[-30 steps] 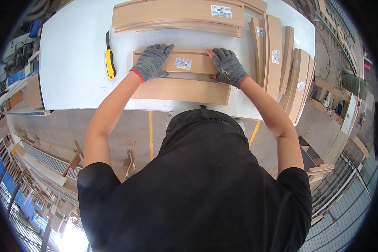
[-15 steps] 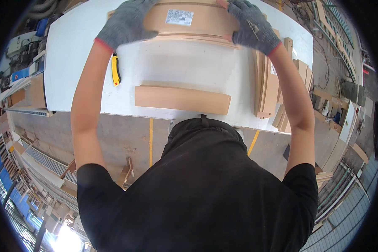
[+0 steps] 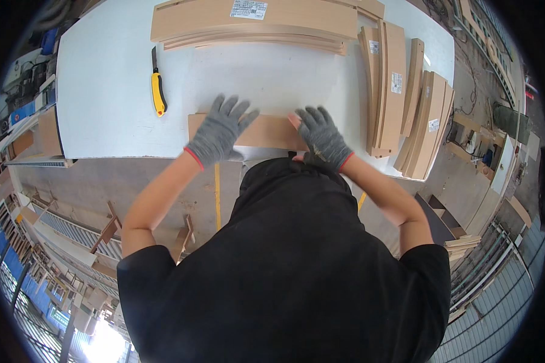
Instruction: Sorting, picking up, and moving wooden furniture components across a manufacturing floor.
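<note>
A curved light-brown wooden board [image 3: 267, 132] lies near the front edge of the white table [image 3: 112, 121]. My left hand [image 3: 219, 130], in a grey knit glove with a red cuff, is over the board's left part with its fingers spread. At the right end, my right hand [image 3: 323, 138] in a matching glove has its fingers stretched over the board. Its index fingertip and thumb tip show bare. Whether either palm presses on the wood, I cannot tell. The board's right end is hidden under my right hand.
A stack of labelled curved boards [image 3: 254, 21] lies across the far side of the table. More boards [image 3: 393, 85] stand in rows at the right. A yellow-and-black utility knife [image 3: 157, 91] lies left of centre, its blade pointing away.
Both hands have left the far stack and come back toward me, down to the single board near the front edge. The stack stays on the far side, its label uncovered.
</note>
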Tool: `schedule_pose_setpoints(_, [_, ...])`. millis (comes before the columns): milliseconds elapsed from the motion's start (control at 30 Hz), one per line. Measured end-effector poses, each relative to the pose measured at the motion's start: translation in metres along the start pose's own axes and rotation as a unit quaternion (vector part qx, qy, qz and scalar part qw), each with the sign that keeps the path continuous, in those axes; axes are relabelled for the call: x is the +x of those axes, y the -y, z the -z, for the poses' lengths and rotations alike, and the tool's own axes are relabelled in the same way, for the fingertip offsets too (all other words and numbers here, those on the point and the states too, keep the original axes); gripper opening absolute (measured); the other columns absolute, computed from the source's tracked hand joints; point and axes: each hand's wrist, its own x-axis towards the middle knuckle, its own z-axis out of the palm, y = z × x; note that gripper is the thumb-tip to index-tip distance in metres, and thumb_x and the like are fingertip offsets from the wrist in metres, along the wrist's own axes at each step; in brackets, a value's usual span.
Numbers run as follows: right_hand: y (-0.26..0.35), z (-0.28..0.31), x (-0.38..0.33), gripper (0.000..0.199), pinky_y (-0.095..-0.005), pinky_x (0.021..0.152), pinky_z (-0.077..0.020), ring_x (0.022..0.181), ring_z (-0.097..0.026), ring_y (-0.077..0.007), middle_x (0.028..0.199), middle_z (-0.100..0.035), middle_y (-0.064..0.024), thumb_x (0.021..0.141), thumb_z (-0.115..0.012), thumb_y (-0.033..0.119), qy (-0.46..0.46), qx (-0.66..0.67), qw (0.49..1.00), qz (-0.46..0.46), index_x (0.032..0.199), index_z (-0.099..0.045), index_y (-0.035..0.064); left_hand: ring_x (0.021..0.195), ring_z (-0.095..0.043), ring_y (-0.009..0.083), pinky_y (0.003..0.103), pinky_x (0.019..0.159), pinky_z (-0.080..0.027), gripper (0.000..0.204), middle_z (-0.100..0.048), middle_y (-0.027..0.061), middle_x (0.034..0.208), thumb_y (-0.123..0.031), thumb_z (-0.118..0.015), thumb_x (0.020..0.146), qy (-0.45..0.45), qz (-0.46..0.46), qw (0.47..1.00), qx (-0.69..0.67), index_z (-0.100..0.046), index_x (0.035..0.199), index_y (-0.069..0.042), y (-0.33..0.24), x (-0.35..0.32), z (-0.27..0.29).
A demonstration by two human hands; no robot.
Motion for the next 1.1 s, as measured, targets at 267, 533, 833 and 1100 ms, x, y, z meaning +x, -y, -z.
schedule_pose_setpoints(267, [-0.043, -0.015, -0.003, 0.086, -0.0436, 0.106, -0.0451, 0.121, -0.057, -0.0376, 0.131, -0.059, -0.0231, 0.069, -0.082, 0.037, 0.072, 0.144, 0.986, -0.035, 0.139, -0.049, -0.0015, 0.134, -0.047, 0.0367, 0.046, 0.115, -0.034, 0.083, -0.050, 0.0212, 0.143, -0.026, -0.078, 0.076, 0.032, 0.019, 0.983, -0.178, -0.043, 0.150, -0.012, 0.027, 0.004, -0.030])
schedule_pose_setpoints(533, [-0.097, 0.007, 0.040, 0.044, -0.0416, 0.098, -0.0507, 0.107, -0.066, -0.0335, 0.109, -0.072, -0.0186, 0.089, -0.070, 0.034, 0.064, 0.282, 0.933, -0.215, 0.119, -0.068, 0.0010, 0.133, -0.049, 0.0331, 0.041, 0.109, -0.042, 0.059, -0.054, 0.0143, 0.143, -0.040, -0.064, 0.091, 0.101, 0.181, 0.952, -0.224, -0.054, 0.140, -0.007, 0.084, 0.045, -0.005])
schedule_pose_setpoints(833, [-0.076, -0.027, 0.026, 0.075, -0.0462, 0.109, -0.0385, 0.127, -0.050, -0.0369, 0.137, -0.053, -0.0160, 0.078, -0.078, 0.039, -0.087, -0.025, 0.994, -0.058, 0.140, -0.050, 0.0073, 0.142, -0.037, 0.0337, 0.046, 0.122, -0.026, 0.088, -0.041, 0.0175, 0.153, -0.047, -0.074, 0.082, -0.050, 0.133, 0.990, -0.007, -0.035, 0.153, -0.012, 0.073, 0.033, -0.050])
schedule_pose_setpoints(1100, [-0.072, -0.003, 0.021, 0.082, -0.0462, 0.107, -0.0385, 0.121, -0.051, -0.0363, 0.132, -0.053, -0.0172, 0.072, -0.081, 0.043, -0.044, -0.026, 0.999, -0.018, 0.138, -0.051, 0.0057, 0.135, -0.045, 0.0327, 0.042, 0.116, -0.033, 0.094, -0.048, 0.0178, 0.145, -0.045, -0.079, 0.076, -0.046, 0.113, 0.991, -0.060, -0.038, 0.149, -0.004, 0.064, 0.009, -0.023])
